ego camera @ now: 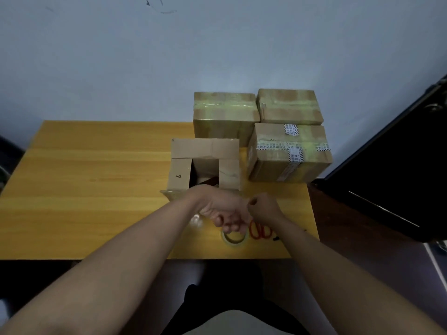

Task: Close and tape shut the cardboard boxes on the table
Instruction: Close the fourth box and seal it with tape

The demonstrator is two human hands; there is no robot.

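Note:
An open cardboard box stands mid-table with its flaps spread and a dark item inside. Just in front of it, my left hand curls its fingers over the top rim of a clear tape roll near the table's front edge. Close beside it, my right hand is balled, with thumb and forefinger pinched together as if on the tape's end; the clear strip itself is hard to make out. Three taped boxes stand at the back right: one, another and a third.
Red-handled scissors lie under my right wrist near the front edge. A clear crumpled scrap sits left of the roll. The wooden table meets a pale wall behind. Dark furniture stands close on the right.

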